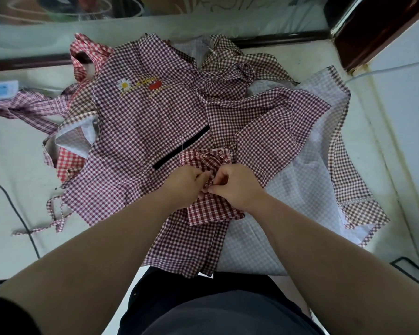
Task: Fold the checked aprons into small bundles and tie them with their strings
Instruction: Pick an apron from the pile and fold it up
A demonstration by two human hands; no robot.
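A small folded bundle of red-checked apron (208, 209) lies on top of a heap of spread aprons. My left hand (184, 183) and my right hand (235, 187) meet over its middle, and each pinches the bundle's string (209, 165) where the cloth bunches. Under the bundle lies a maroon-checked apron (140, 126) with an embroidered daisy and a black pocket strip. To the right a paler apron (322, 151) lies with its white lining up. A brighter red-checked apron (87, 54) pokes out at the far left.
A loose checked string (53, 213) trails off the heap at the left, near a black cable (12, 204). A power strip (0, 89) lies at the left edge. A dark wooden frame (373, 42) stands at the far right, a glass-topped surface (58, 32) behind.
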